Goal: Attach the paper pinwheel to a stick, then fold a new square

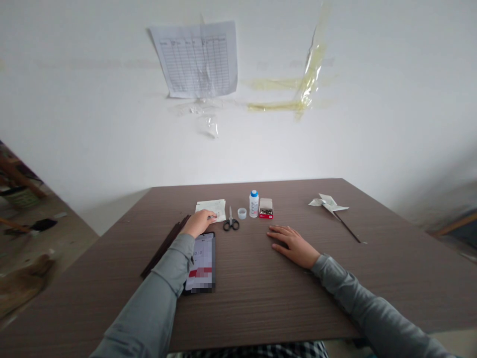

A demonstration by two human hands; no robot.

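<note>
At the left, my left hand [201, 223] reaches over a stack of pale paper sheets [211, 205]. Its thumb and fingers come together on the lower part of the paper in what looks like a pinch. My right hand [294, 244] lies palm down on the brown table [253, 288], fingers spread, holding nothing. Black-handled scissors [231, 222] lie beside the paper, blades pointing away. Right of them stand a small clear cup [242, 213], a white bottle with a blue cap [254, 205] and an open red box [266, 211] of small metallic pieces.
A phone [201, 261] with a lit screen lies under my left forearm. Dark thin sticks [162, 251] lie left of that arm. A paper pinwheel [330, 203] on a dark stick rests at the right. Behind the table rises a white wall [268, 149].
</note>
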